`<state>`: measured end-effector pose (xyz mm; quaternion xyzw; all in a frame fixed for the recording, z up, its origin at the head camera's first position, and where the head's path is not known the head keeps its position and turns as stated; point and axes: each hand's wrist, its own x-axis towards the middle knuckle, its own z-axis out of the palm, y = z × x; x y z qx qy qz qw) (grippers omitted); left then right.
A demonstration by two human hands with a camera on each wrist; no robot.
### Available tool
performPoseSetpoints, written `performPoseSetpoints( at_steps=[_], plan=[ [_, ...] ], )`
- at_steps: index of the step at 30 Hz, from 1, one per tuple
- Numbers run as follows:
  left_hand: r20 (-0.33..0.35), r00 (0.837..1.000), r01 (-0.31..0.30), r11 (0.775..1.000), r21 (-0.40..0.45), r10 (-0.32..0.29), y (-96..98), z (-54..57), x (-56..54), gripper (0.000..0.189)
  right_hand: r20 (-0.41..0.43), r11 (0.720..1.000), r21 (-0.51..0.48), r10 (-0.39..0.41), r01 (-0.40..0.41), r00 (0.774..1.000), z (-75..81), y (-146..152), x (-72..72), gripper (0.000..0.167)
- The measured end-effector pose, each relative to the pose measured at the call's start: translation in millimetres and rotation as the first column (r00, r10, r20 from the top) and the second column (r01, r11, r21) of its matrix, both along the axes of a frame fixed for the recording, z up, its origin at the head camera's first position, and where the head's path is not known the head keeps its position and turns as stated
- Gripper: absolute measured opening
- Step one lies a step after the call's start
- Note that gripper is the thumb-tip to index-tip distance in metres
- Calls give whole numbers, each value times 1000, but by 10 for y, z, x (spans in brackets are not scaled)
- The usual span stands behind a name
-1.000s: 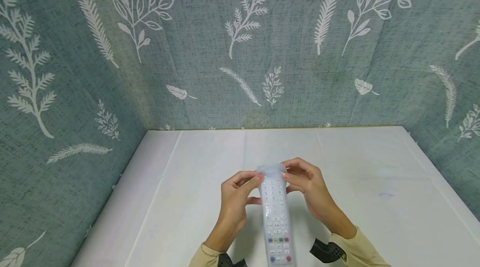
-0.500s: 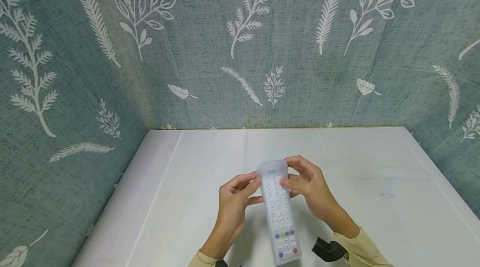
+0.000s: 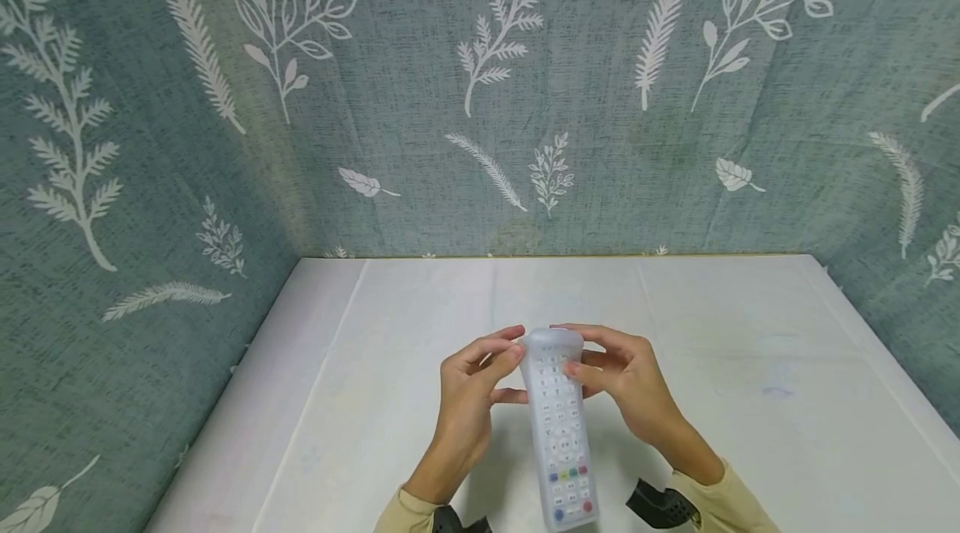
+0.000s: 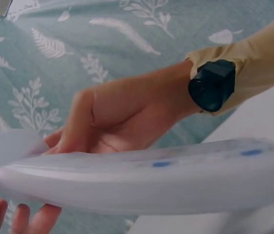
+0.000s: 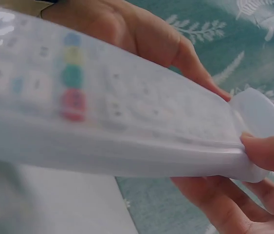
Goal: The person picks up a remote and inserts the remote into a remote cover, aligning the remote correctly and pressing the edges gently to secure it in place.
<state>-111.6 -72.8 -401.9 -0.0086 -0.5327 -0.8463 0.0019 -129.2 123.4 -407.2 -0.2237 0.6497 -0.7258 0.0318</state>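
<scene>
A white remote control [image 3: 558,433] with rows of pale buttons and a few coloured ones lies inside a milky, see-through sleeve [image 5: 261,114]. Its far end is between both hands, while the near end points down toward the person. My left hand [image 3: 468,400] pinches the sleeve's left upper edge, thumb on top and other fingers at the side and beneath. On the opposite edge my right hand [image 3: 633,383] grips it, thumb on the button face and fingers behind. In the left wrist view, the sleeve's end [image 4: 12,146] flares out past the fingers. A shadow falls below the remote.
A white table [image 3: 375,366] lies under the hands, with faint creases and a small bluish stain at right. Teal fabric with white leaf prints [image 3: 480,100] rises behind it and along both sides. Black wrist cameras [image 3: 662,505] sit at the cuffs.
The remote's near end has swung up and to the right, bringing the whole lower end into view. My right thumb has moved further onto the button face. Both hands keep hold of it.
</scene>
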Motion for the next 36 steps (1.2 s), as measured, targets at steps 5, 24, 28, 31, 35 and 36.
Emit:
performPoseSetpoints(
  at_steps=[5,24,28,31,35,36],
  plan=[
    [-9,1000,-21,999,-36,20,44,24,-21,12,-46,1000,-7,0,0,999,11,23,22,34],
    [21,999,31,989,-145,-28,77,-5,-51,30,2,979,-206,6,-6,1000,-201,81,49,35],
    [57,998,34,993,-112,-28,87,-21,-42,30,-1,967,-255,-16,15,1000,-259,59,51,33],
    [67,998,24,994,-110,-17,97,-31,-31,30,5,962,-258,-89,88,996,-260,26,37,27],
    [70,998,3,992,-123,5,119,-36,-19,30,28,952,-239,-190,192,981,-228,-10,10,20],
    [73,997,0,993,-121,9,125,-37,-16,30,29,951,-233,-205,206,978,-218,-16,5,19]
  ],
)
